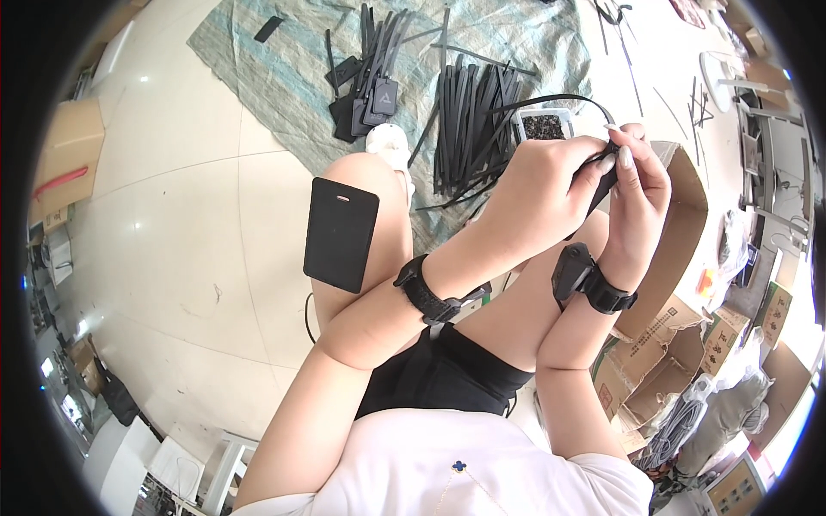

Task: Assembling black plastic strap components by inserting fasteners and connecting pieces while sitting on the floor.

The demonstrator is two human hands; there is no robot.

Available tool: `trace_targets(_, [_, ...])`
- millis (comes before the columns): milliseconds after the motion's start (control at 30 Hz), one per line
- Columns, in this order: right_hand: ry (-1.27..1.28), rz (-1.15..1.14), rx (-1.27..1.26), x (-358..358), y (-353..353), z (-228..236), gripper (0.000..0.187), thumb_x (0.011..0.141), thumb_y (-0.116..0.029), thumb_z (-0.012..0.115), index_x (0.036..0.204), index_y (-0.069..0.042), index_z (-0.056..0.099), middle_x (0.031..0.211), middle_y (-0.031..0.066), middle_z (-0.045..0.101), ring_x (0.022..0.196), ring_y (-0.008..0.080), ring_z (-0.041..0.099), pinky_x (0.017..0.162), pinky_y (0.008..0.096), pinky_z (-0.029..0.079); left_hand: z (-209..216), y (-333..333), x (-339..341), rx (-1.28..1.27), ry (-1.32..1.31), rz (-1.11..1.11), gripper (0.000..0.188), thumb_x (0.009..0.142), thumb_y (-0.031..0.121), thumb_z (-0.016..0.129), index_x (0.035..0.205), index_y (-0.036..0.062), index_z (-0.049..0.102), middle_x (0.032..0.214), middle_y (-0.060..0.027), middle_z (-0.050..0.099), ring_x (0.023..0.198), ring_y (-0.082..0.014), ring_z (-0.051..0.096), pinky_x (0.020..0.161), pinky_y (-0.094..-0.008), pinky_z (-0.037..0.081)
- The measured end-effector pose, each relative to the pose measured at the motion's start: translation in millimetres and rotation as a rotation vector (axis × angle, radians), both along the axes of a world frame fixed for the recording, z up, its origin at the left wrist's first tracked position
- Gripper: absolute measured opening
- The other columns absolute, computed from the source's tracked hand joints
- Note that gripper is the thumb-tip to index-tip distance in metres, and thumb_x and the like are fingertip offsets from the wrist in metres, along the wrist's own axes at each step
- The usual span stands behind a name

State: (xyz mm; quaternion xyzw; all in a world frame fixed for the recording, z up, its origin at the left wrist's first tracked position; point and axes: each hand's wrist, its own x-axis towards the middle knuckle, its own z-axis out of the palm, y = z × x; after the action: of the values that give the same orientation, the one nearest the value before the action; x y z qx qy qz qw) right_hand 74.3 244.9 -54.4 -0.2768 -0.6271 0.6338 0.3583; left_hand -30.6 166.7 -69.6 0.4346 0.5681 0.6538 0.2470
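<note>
My left hand (551, 168) and my right hand (644, 181) meet above my right knee, both closed in a pinch. Between the fingertips is a black strap (570, 97), whose free length arches up and away to the left. Below the fingers hangs a flat black tag (602, 196), mostly hidden by my left hand. How the strap joins it cannot be seen. On my left thigh lies another black tag (342, 236), a rounded rectangle with a small slot near its far edge.
A creased green-grey sheet (301, 95) covers the floor ahead. On it lie finished-looking strapped tags (385, 96), a bundle of loose black straps (469, 129) and a clear tub (544, 125) of small dark bits. An open cardboard box (680, 232) stands close on my right.
</note>
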Motion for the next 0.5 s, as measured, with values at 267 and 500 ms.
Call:
trace_targets(267, [-0.029,-0.196,-0.045,-11,-7,0,0.008,0.082,-0.003,0.06,0.075,-0.001,0.056,0.079,-0.002,0.049,0.073,0.0047,0.045,0.07,0.0181,0.035,-4,1,2,-0.005,0.009,-0.005,0.014,0.079,0.004,0.057,0.089,-0.0048,0.06,0.067,-0.0198,0.059,0.055,-0.0302,0.059,0.048,-0.0313,0.044])
trace_targets(500, [-0.06,-0.125,0.011,-9,-7,2,0.005,0.083,-0.003,0.058,0.084,0.002,0.06,0.079,-0.0026,0.049,0.074,0.0054,0.047,0.071,0.0183,0.036,-4,1,-1,-0.05,-0.034,-0.023,0.014,0.079,0.003,0.056,0.089,-0.0054,0.06,0.068,-0.0195,0.06,0.057,-0.0306,0.06,0.049,-0.0316,0.044])
